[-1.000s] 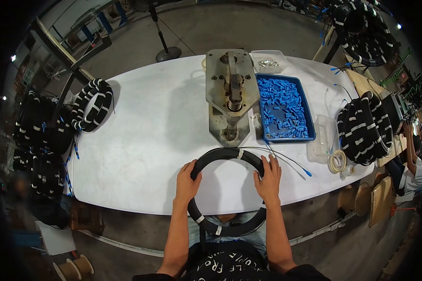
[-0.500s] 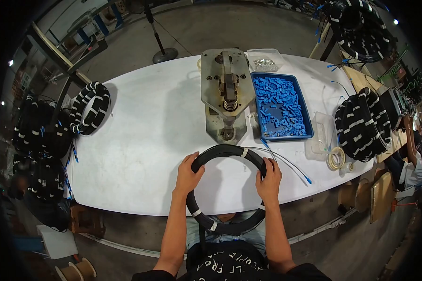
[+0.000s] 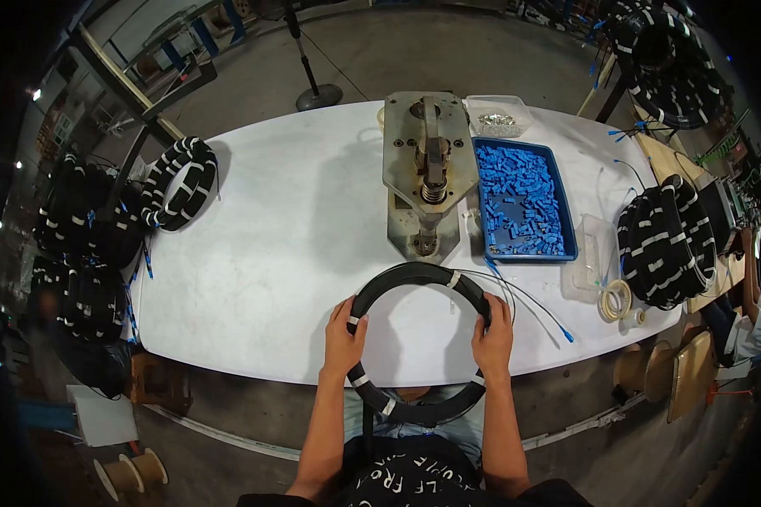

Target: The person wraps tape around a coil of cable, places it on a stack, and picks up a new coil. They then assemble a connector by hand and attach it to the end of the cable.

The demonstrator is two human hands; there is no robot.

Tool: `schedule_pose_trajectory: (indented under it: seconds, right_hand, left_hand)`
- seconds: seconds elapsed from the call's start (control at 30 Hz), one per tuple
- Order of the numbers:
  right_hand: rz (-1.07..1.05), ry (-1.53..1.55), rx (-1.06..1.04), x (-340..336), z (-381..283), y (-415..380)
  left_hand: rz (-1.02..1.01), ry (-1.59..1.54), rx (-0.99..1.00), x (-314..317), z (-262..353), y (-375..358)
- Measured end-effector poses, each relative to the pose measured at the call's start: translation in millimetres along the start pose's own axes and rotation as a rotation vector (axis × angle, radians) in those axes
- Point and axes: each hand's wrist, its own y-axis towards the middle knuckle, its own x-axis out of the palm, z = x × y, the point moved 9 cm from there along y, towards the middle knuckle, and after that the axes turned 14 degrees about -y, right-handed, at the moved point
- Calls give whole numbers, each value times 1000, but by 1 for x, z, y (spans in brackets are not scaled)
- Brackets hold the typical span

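A coil of black cable (image 3: 435, 411), bound with white tape bands, is held between my two hands at the front edge of the table. My left hand (image 3: 344, 340) wraps around its left side, just below a white band. Around the right side is my right hand (image 3: 493, 338), fingers outside and thumb toward the inside. Loose cable ends run from the coil's upper right; one ends in a blue connector (image 3: 567, 336) lying on the table. The coil's lower part hangs over the edge, above my lap.
A metal press (image 3: 429, 177) stands just beyond the coil. Right of it are a blue tray (image 3: 573, 241) of blue connectors, clear plastic boxes (image 3: 590, 283) and tape rolls (image 3: 615, 301). Banded coils lie left (image 3: 180, 183) and right (image 3: 666, 242). A person's arm (image 3: 747, 275) shows far right.
My left hand has slid down the coil toward me, uncovering a white band. My right hand has shifted slightly. The whole view has moved, so the table things appear farther right.
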Motion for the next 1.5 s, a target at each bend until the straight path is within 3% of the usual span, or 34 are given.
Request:
schedule_pose_trajectory:
  seconds: [0.33,0.53,0.6,0.8,1.0,1.07,1.27,1.33,1.37,1.4,1.5]
  right_hand:
    - [92,-14,42,-7,4,-19]
    - [59,42,75,-8,10,-12]
    - [34,85,47,-9,10,-11]
    - [21,129,35,-18,13,-10]
    - [30,299,160,-52,52,-16]
    - [33,513,247,-60,80,-26]
    - [219,610,443,-115,157,-54]
    - [302,596,564,-125,195,-63]
    - [323,569,632,-128,213,-66]
    - [330,573,647,-132,223,-64]
    - [413,173,622,-170,243,-47]
  left_hand:
    - [-90,6,38,8,3,18]
    - [-30,-59,8,4,2,13]
    - [47,61,138,0,16,9]
    - [130,38,298,13,61,-4]
    - [-176,-186,308,100,97,0]
    - [-271,-223,324,135,111,-1]
    - [-595,-248,343,240,151,-5]
    - [-708,-191,294,279,158,-7]
    - [-760,-189,399,298,167,-9]
    - [-809,-174,332,319,171,-10]
    - [-941,-110,385,380,185,-13]
